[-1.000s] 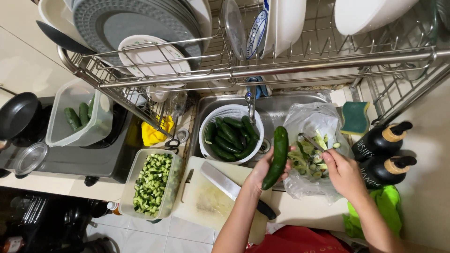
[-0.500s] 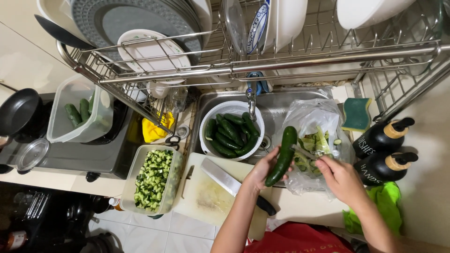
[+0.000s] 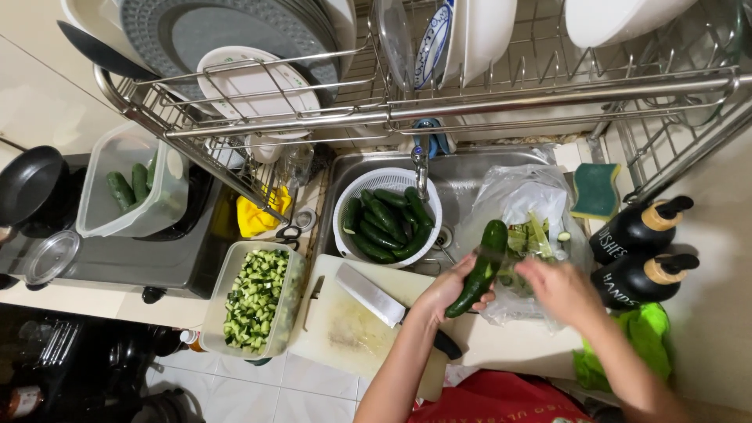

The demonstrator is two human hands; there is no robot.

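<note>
Head view: left hand clamped around a cucumber held tilted over the plastic bag, right hand blurred beside it, its grip unclear.

1. The kitchen is bright, and the light looks soft and white.
2. The metal sink and the dish rack shine with little bright spots.
3. The bottom left corner is dark.
4. The right hand looks blurry.
5. Straight bars bend near the edges.
</note>
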